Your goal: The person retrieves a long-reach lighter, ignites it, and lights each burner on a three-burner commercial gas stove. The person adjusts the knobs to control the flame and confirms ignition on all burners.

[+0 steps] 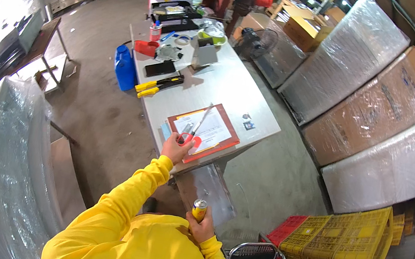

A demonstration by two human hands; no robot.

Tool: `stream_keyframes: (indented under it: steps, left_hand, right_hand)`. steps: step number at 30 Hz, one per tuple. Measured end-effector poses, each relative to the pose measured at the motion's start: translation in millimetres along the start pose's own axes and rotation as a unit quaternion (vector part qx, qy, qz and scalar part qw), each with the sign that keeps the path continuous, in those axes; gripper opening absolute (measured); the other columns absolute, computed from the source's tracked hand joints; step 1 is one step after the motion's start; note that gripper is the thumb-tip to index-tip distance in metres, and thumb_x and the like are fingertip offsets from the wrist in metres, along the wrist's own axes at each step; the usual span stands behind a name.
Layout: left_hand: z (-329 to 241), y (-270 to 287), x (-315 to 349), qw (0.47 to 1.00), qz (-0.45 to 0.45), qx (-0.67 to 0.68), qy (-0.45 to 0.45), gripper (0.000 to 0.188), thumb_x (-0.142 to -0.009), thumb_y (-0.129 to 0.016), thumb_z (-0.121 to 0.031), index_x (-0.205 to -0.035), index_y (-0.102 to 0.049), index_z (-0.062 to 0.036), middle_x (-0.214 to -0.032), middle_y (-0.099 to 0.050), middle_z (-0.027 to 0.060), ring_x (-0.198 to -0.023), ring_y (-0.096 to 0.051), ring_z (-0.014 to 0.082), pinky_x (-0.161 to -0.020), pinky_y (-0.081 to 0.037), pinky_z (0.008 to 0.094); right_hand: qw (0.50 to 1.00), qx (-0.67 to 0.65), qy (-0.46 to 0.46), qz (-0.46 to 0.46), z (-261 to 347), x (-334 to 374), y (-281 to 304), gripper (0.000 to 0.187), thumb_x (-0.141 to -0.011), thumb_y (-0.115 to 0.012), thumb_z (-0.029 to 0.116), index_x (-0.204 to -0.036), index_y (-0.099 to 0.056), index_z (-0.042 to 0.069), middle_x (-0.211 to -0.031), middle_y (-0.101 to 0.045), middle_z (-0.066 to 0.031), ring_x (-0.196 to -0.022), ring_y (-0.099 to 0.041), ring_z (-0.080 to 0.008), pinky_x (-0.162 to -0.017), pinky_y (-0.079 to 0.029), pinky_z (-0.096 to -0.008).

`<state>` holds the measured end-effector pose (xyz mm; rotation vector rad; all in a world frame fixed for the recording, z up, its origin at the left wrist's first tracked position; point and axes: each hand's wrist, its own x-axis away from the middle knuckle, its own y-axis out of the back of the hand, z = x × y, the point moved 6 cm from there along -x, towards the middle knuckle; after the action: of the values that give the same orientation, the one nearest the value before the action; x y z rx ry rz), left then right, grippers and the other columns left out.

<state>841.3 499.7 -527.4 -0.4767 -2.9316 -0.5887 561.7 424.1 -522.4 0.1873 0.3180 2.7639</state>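
Scissors (192, 131) with red handles lie over the red clipboard (227, 142) at the table (235, 93) edge, gripped by the left hand (176, 149); right hand (200, 227) clutches a yellow can (199, 209) near the chest.

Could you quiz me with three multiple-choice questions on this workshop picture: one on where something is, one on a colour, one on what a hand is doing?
1. Where do the scissors lie?
A. on the red clipboard
B. on the floor
C. in a yellow crate

2. What colour is the jug standing on the floor beside the table?
A. green
B. blue
C. white

3. What is the right hand doing?
A. hanging empty
B. holding a yellow can
C. gripping pliers

Answers: 1 A, their blades lie across the red clipboard where the left hand meets their handles; 2 B, the jug is plainly blue; 3 B, its fingers wrap the yellow can.
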Motion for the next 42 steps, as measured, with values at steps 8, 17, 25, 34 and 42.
stream_keyframes:
  steps: [8, 17, 25, 34, 42]
  left_hand:
    - [-40.4, 96.2, 82.9, 0.749, 0.005, 0.635, 0.188, 0.025, -0.097, -0.057, -0.03, -0.105, -0.048, -0.0083, -0.088, -0.058, 0.0071, -0.072, -0.063, 0.0187, -0.06, -0.057, 0.0313]
    - [-35.1, 147.1, 106.0, 0.717, -0.068, 0.68, 0.137, 0.026, -0.097, -0.057, -0.028, -0.108, -0.043, -0.0091, -0.092, -0.058, 0.0082, -0.072, -0.062, 0.0212, -0.062, -0.057, 0.0328]
    - [-37.0, 161.6, 121.9, 0.749, -0.11, 0.646, 0.098, 0.027, -0.098, -0.057, -0.03, -0.109, -0.043, -0.0098, -0.092, -0.058, 0.0088, -0.073, -0.064, 0.022, -0.062, -0.058, 0.0367]
    - [7.5, 160.5, 122.6, 0.765, -0.157, 0.619, 0.088, 0.026, -0.099, -0.053, -0.038, -0.109, -0.053, -0.0136, -0.079, -0.056, 0.0008, -0.062, -0.055, 0.0129, -0.056, -0.051, 0.0306]
    - [152.5, 104.9, 150.3, 0.663, -0.176, 0.693, 0.223, 0.041, -0.101, -0.043, -0.05, -0.109, -0.056, -0.0122, -0.074, -0.051, -0.0009, -0.057, -0.049, 0.0115, -0.051, -0.045, 0.0274]
  right_hand:
    - [0.977, 0.032, 0.179, 0.113, 136.0, -43.2, -40.8, 0.059, -0.093, -0.063, 0.024, -0.139, -0.036, -0.003, -0.121, -0.057, -0.0253, -0.109, -0.061, -0.0377, -0.092, -0.048, -0.0383]
    - [0.957, 0.036, 0.213, 0.192, 199.2, -43.2, -78.8, 0.057, -0.092, -0.06, 0.019, -0.14, -0.039, -0.004, -0.121, -0.059, -0.0264, -0.107, -0.064, -0.0385, -0.09, -0.051, -0.0378]
    - [0.952, 0.055, 0.205, 0.219, 205.1, -40.4, -78.8, 0.057, -0.092, -0.061, 0.02, -0.138, -0.041, -0.008, -0.119, -0.061, -0.029, -0.107, -0.064, -0.0396, -0.089, -0.052, -0.0377]
    - [0.945, 0.098, 0.113, 0.29, 169.7, -36.1, -99.6, 0.06, -0.095, -0.058, 0.026, -0.138, -0.04, -0.011, -0.11, -0.062, -0.0341, -0.102, -0.063, -0.045, -0.084, -0.052, -0.0438]
    - [0.913, 0.226, -0.023, 0.339, 90.1, -17.6, -139.8, 0.039, -0.094, -0.057, 0.031, -0.113, -0.053, -0.003, -0.091, -0.064, -0.0323, -0.087, -0.062, -0.0507, -0.075, -0.05, -0.055]
